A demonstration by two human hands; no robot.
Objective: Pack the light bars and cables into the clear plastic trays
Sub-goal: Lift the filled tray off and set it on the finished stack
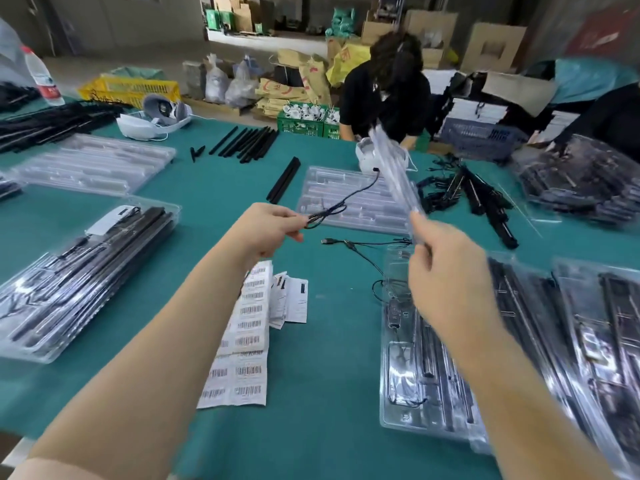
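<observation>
My left hand (272, 230) pinches a thin black cable (341, 202) that trails up over an empty clear tray (349, 199) at table centre. My right hand (446, 268) grips the near end of a clear plastic tray lid (393, 171), held up on edge and blurred. Below it lies a filled tray (426, 368) with black light bars and cable. Another black cable (360, 245) lies loose on the green mat. A pair of black light bars (284, 180) rests left of the empty tray, and several more light bars (247, 143) lie further back.
Barcode label sheets (242, 337) lie between my arms. Packed trays sit at left (79, 278) and right (595, 327). Empty clear trays (93, 164) are stacked at far left. A person in black (384, 88) works across the table beside a pile of cables (464, 192).
</observation>
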